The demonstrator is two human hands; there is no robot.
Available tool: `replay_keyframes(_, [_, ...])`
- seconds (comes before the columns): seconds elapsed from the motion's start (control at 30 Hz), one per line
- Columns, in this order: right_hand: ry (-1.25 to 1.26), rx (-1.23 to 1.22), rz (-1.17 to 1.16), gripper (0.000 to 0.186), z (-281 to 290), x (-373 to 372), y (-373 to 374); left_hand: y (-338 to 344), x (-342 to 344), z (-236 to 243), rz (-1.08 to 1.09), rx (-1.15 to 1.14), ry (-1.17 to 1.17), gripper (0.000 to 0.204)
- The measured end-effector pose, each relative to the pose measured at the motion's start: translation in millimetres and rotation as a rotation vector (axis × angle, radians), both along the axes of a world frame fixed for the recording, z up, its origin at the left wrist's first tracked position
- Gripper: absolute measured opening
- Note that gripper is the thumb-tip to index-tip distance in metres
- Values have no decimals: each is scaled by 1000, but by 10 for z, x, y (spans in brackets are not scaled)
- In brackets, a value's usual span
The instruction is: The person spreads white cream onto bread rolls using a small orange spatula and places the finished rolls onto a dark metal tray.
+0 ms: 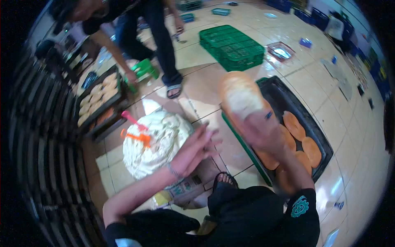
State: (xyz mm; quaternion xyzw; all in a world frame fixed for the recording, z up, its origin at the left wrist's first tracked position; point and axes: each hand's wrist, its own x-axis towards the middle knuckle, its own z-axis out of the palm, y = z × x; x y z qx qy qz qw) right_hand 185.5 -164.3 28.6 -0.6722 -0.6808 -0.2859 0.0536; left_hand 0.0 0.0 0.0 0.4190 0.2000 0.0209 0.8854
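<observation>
My right hand (261, 128), blurred, grips a bread bun (238, 88) whose pale, whitish face is turned up. It hangs over the left side of a black baking tray (284, 90) that holds several golden-brown buns (310, 150). My left hand (197, 146) is empty with fingers spread, beside a large mound of white cream (168, 127). A pink spatula (133, 120) and an orange spatula (138, 136) stick in the cream. Whatever holds the cream is mostly hidden.
A green crate edge (246, 154) shows under the tray. Beyond stands an upturned-looking green crate (230, 45). At left, a person (156, 41) bends beside a tray (117, 99) of buns. Dark slatted racking (49, 156) lines my left. My sandalled foot (225, 179) stands between cream and tray.
</observation>
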Motion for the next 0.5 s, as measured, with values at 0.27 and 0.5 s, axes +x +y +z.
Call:
replay_keyframes(0.27, [332, 188, 645, 43, 413, -842, 511, 310, -808, 677, 287, 183, -130, 51])
replay_keyframes(0.5, [586, 18, 857, 40, 437, -1189, 1019, 288, -1622, 780, 435, 108, -150, 60])
